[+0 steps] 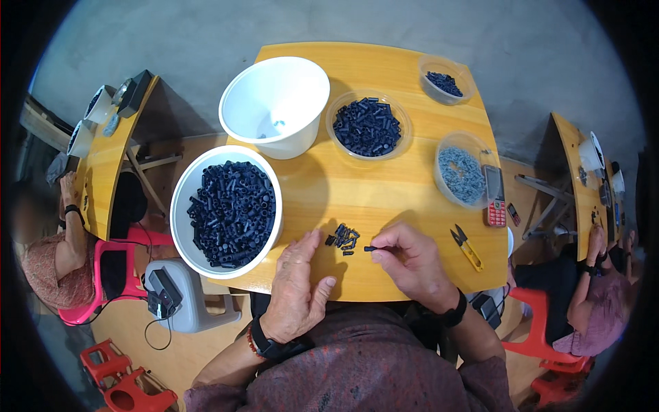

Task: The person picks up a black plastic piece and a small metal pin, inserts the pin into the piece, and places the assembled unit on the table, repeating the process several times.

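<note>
Between thumb and forefinger, my right hand (410, 259) pinches a small black cylindrical part (371, 248) just above the table. My left hand (298, 287) rests on its edge at the table's front, thumb apart from the fingers, with nothing in it. A small pile of loose black parts (343, 236) lies on the wood between both hands. Left of them stands a white bucket (178, 218) filled with black tubular pieces (233, 213). Right of my right hand lies a yellow-handled thread snipper (467, 248).
Behind the filled bucket stands another white bucket (237, 93) with little in it. Clear tubs hold black parts (368, 128), smaller black parts (445, 84) and grey-blue pieces (461, 174). A red keypad phone (495, 214) lies at the right edge. People sit at tables on both sides.
</note>
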The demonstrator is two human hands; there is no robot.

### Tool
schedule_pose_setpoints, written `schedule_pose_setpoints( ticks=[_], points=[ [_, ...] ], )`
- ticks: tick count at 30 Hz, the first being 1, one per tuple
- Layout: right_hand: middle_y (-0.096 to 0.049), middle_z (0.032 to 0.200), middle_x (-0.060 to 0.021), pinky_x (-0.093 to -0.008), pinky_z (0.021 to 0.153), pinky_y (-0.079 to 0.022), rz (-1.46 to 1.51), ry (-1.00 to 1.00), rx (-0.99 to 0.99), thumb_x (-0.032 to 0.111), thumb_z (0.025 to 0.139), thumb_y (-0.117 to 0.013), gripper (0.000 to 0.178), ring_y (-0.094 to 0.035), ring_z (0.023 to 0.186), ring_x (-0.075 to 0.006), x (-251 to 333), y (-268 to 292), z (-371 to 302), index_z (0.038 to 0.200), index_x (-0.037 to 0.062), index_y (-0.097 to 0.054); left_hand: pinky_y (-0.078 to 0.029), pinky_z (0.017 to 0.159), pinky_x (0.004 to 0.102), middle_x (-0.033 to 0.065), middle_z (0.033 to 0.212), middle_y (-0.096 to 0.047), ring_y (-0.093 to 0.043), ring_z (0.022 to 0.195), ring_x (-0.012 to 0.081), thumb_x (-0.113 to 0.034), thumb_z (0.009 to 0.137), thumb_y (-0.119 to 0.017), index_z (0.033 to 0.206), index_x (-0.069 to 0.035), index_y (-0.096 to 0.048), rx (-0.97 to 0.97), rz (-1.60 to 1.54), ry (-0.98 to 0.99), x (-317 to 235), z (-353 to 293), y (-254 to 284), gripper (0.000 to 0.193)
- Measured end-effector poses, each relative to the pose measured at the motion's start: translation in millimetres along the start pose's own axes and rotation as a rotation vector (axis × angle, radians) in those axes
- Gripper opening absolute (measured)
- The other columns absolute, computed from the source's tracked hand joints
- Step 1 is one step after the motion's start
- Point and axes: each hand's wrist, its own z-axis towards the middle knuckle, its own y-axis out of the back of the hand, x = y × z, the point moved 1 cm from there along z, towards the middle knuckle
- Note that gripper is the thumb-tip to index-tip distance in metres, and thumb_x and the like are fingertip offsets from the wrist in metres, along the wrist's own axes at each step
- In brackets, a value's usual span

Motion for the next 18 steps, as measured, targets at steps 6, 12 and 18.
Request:
schedule_pose_setpoints(
  ticks=[6, 12, 18],
  points=[
    [-0.062, 0.090, -0.0138, -0.0347, 0.071, -0.052, -0.151, 0.167, 0.037, -0.005, 0.086, -0.064, 0.015, -0.065, 0.081, -0.0280, 17.2, -9.5, 2.5, 0.099, 0.0012, -0.060, -0.051, 0.075, 0.0344, 0.0126, 0.090, -0.067, -0.064, 0.079, 0.0242, -0.004, 0.085, -0.073, 0.103, 0.001, -0.065, -0.096, -0.200, 0.013, -4.8, 8.8, 0.8, 0.021],
    [-0.064, 0.092, -0.0122, -0.0326, 0.072, -0.052, -0.261, 0.286, 0.056, -0.010, 0.081, -0.067, 0.023, -0.066, 0.083, -0.0276, 29.7, -21.2, -3.7, 0.099, 0.0030, -0.062, -0.050, 0.066, 0.0226, 0.0053, 0.087, -0.066, -0.061, 0.075, 0.0078, 0.000, 0.089, -0.071, 0.100, 0.002, -0.065, -0.012, -0.647, 0.209, 3.4, 2.2, -17.8, 0.013],
    [-0.065, 0.091, -0.0111, -0.0346, 0.070, -0.051, -0.307, 0.233, -0.001, -0.006, 0.082, -0.067, 0.017, -0.066, 0.082, -0.0257, 34.6, -16.9, -18.2, 0.097, 0.0026, -0.065, -0.051, 0.069, 0.0219, 0.0047, 0.089, -0.065, -0.060, 0.075, 0.0085, 0.001, 0.093, -0.066, 0.105, 0.003, -0.064, 0.038, -0.819, 0.263, 12.2, -3.2, -14.1, 0.013]
  ],
)
